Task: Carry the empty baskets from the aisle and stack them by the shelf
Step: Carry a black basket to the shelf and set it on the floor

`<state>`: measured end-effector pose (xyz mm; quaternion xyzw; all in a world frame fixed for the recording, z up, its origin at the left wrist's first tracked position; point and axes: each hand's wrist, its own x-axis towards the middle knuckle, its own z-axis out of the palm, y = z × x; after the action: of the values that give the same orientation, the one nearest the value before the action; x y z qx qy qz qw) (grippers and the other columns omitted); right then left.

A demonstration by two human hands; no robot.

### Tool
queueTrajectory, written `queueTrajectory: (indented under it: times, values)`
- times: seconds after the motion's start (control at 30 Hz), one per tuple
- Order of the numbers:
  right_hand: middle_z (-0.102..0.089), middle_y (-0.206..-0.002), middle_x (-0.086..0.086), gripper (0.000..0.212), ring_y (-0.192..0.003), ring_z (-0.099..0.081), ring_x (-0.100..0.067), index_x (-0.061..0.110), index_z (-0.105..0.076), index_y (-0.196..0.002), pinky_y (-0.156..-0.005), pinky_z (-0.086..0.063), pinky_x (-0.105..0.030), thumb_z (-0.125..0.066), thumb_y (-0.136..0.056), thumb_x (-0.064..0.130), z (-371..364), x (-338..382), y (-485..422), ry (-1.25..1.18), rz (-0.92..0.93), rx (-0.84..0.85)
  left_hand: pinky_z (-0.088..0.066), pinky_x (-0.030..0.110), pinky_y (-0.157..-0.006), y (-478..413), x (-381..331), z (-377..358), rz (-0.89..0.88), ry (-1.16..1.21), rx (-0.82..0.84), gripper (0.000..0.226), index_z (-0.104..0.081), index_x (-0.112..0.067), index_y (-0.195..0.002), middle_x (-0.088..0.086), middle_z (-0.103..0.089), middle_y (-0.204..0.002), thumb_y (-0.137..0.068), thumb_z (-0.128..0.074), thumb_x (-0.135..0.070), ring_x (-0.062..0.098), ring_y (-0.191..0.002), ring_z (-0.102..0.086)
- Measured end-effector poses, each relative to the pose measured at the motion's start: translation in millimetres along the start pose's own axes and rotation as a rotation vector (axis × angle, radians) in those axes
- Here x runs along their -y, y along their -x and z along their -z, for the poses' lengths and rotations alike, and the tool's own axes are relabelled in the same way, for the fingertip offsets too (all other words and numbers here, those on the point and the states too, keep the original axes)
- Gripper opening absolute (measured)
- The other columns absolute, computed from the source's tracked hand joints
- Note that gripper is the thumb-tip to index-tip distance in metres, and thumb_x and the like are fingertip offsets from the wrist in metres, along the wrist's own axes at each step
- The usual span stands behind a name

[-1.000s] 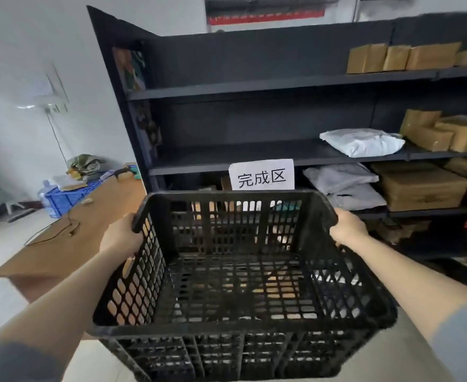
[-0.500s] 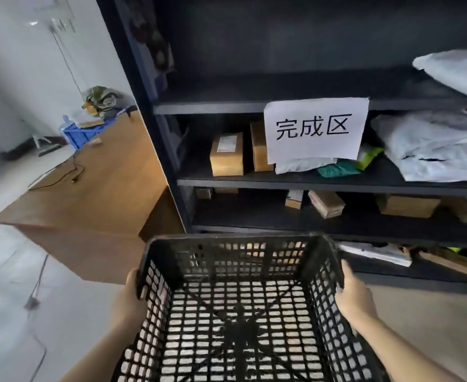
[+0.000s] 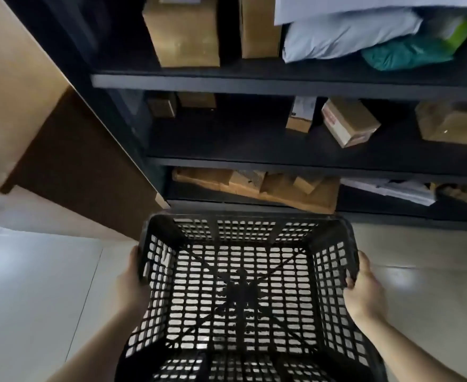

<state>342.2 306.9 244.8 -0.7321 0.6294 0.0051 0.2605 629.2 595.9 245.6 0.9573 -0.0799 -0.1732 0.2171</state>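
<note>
An empty black lattice plastic basket (image 3: 243,293) fills the lower middle of the head view, seen from above with the pale floor showing through its bottom. My left hand (image 3: 132,282) grips its left rim and my right hand (image 3: 364,288) grips its right rim. The basket's far edge lies close to the foot of the dark shelf unit (image 3: 254,84). Whether the basket touches the floor I cannot tell.
The shelf holds cardboard boxes (image 3: 182,31), grey mailer bags (image 3: 345,37) and flattened cardboard (image 3: 254,186) on the bottom level. A wooden desk (image 3: 20,92) stands against the shelf's left side. Pale tiled floor (image 3: 39,299) lies on both sides of the basket.
The basket has gone down from chest height toward the floor in front of the shelf. My view has tilted down and come closer to the lower shelves; the paper sign has left the view.
</note>
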Motion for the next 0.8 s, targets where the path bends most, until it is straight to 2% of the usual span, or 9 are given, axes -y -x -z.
queueTrajectory:
  times: [0.07,0.17,0.27,0.3,0.43,0.6,0.8]
  values:
    - [-0.07,-0.093,-0.021,0.063,-0.071,-0.063,-0.036,0.018,-0.036,-0.142,-0.06,-0.045,-0.033,-0.046,-0.085,-0.005,-36,-13,-20,-0.019,-0.013,-0.02,-0.046,0.038,-0.063,-29,13,-39,-0.021,-0.054,0.014,0.062,-0.037,-0.025,-0.136,0.021,-0.072,-0.099,-0.083,-0.054,0.004,0.044,-0.082,-0.066]
    - [-0.069,-0.1,-0.023,0.063,-0.083,-0.065,-0.042,0.019,-0.034,-0.143,-0.068,-0.05,-0.039,-0.047,-0.085,-0.003,-87,-32,-52,-0.02,-0.034,-0.035,-0.041,0.033,-0.057,-66,29,-92,-0.041,-0.1,0.014,0.06,-0.034,-0.028,-0.134,0.02,-0.072,-0.095,-0.085,-0.053,0.0,0.041,-0.073,-0.065]
    - [-0.068,-0.11,-0.021,0.065,-0.09,-0.066,-0.041,0.02,-0.032,-0.143,-0.075,-0.052,-0.042,-0.047,-0.084,-0.002,-134,-47,-74,-0.026,-0.032,-0.054,-0.031,0.025,-0.046,-92,42,-137,-0.078,-0.122,-0.012,0.058,-0.033,-0.028,-0.13,0.021,-0.072,-0.093,-0.084,-0.051,0.004,0.03,-0.054,-0.053]
    - [-0.067,-0.113,-0.02,0.065,-0.092,-0.065,-0.041,0.02,-0.032,-0.143,-0.077,-0.053,-0.042,-0.046,-0.084,-0.002,-148,-52,-81,-0.029,-0.03,-0.055,-0.03,0.024,-0.045,-98,46,-150,-0.086,-0.128,-0.016,0.059,-0.032,-0.028,-0.13,0.021,-0.072,-0.093,-0.085,-0.051,0.005,0.028,-0.053,-0.051]
    - [-0.067,-0.107,-0.021,0.067,-0.093,-0.064,-0.04,0.021,-0.03,-0.145,-0.075,-0.052,-0.04,-0.048,-0.084,0.0,-198,-65,-107,0.017,-0.046,-0.058,-0.038,0.036,-0.059,-118,64,-194,-0.094,-0.142,-0.005,0.065,-0.031,-0.02,-0.14,0.026,-0.07,-0.104,-0.085,-0.048,0.009,0.048,-0.081,-0.064]
    - [-0.064,-0.113,-0.019,0.064,-0.098,-0.062,-0.038,0.019,-0.031,-0.146,-0.083,-0.054,-0.043,-0.046,-0.087,-0.001,-241,-68,-126,0.0,-0.016,-0.04,-0.04,0.038,-0.064,-138,85,-236,-0.06,-0.105,0.007,0.063,-0.036,-0.015,-0.136,0.025,-0.068,-0.108,-0.082,-0.046,0.015,0.048,-0.089,-0.062]
    - [-0.064,-0.109,-0.02,0.065,-0.099,-0.062,-0.037,0.018,-0.029,-0.146,-0.086,-0.053,-0.047,-0.047,-0.086,0.001,-280,-80,-138,0.013,-0.029,0.021,-0.044,0.041,-0.07,-155,111,-271,0.007,-0.058,0.008,0.059,-0.039,-0.018,-0.138,0.026,-0.066,-0.117,-0.086,-0.048,0.009,0.048,-0.097,-0.061]
